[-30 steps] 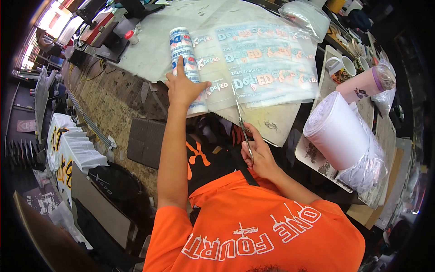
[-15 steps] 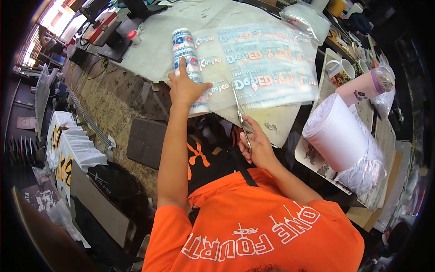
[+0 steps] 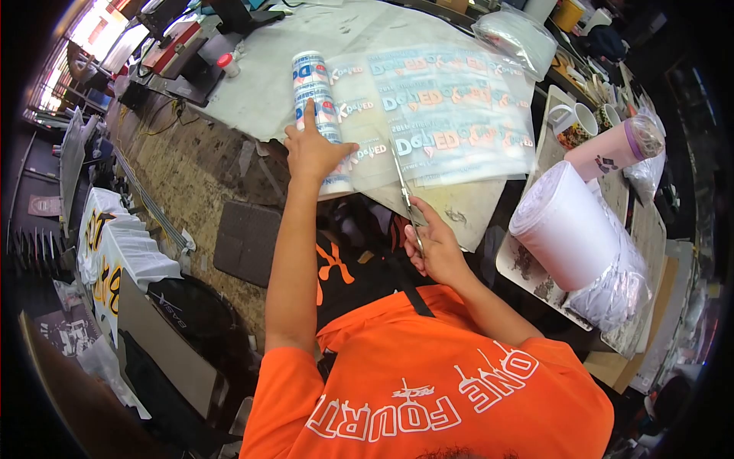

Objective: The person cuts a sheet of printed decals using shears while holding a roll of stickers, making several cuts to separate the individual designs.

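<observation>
My left hand [image 3: 315, 151] rests with spread fingers on a roll of printed film [image 3: 309, 73], its thumb reaching over the sheet beside it. From the roll, the see-through printed sheet [image 3: 459, 115] stretches right across the table; its blue and red lettering reads mirrored. My right hand [image 3: 437, 243] is closed around the handles of a pair of scissors [image 3: 405, 187] at the table's near edge. The scissors' blades point away from me and lie at the sheet's near part. Whether the blades are parted is hard to make out.
A large white roll [image 3: 569, 222] wrapped in plastic, a pink tumbler [image 3: 608, 153] and a patterned mug [image 3: 573, 126] stand at the right. A clear plastic bag [image 3: 516, 38] lies at the far right of the table [image 3: 260, 84]. A red-capped jar [image 3: 227, 64] is at far left.
</observation>
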`<action>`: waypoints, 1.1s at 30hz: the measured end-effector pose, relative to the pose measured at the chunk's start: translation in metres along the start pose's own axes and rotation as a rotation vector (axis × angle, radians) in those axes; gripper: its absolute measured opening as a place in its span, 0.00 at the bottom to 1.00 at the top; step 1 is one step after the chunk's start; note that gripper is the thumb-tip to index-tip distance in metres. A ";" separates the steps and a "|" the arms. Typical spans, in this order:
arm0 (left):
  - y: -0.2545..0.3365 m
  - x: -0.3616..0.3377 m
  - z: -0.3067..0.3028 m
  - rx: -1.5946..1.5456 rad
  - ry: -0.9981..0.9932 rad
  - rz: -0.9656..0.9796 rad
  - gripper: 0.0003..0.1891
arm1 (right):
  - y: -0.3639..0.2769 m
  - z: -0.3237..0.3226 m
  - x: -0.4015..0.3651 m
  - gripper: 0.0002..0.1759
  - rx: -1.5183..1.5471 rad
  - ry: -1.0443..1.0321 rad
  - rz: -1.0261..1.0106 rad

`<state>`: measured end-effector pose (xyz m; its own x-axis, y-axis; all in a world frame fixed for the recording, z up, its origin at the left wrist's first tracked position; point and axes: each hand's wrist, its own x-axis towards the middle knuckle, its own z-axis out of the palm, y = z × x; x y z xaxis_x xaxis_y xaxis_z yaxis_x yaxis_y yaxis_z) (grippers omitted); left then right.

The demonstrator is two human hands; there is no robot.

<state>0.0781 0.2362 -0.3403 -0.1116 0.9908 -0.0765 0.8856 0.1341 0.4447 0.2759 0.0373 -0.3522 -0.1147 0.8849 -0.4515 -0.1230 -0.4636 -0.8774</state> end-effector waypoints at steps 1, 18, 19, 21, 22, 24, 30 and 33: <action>0.000 0.000 0.000 0.000 0.001 -0.001 0.69 | 0.001 0.000 0.003 0.33 0.000 -0.001 0.000; -0.002 -0.001 0.003 -0.021 0.028 0.012 0.69 | -0.015 0.002 0.038 0.33 0.098 0.017 -0.060; -0.001 -0.001 0.003 -0.021 0.029 0.015 0.69 | -0.017 0.001 0.042 0.33 0.098 0.018 -0.063; -0.001 -0.001 0.001 -0.010 0.014 0.000 0.69 | -0.020 0.002 0.049 0.34 0.108 0.030 -0.057; -0.001 -0.001 0.000 -0.010 0.018 -0.001 0.69 | -0.021 0.003 0.050 0.34 0.106 0.027 -0.060; -0.001 -0.001 0.000 -0.016 0.010 0.003 0.69 | -0.021 0.004 0.051 0.35 0.081 0.031 -0.076; -0.001 -0.002 0.001 -0.011 0.021 -0.002 0.69 | -0.023 0.005 0.058 0.35 0.126 0.037 -0.090; -0.001 0.000 0.001 -0.018 0.015 0.000 0.69 | -0.029 0.006 0.070 0.33 0.128 0.056 -0.083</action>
<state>0.0780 0.2356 -0.3417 -0.1179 0.9910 -0.0633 0.8774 0.1338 0.4607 0.2660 0.1122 -0.3575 -0.0440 0.9198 -0.3898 -0.2543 -0.3877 -0.8860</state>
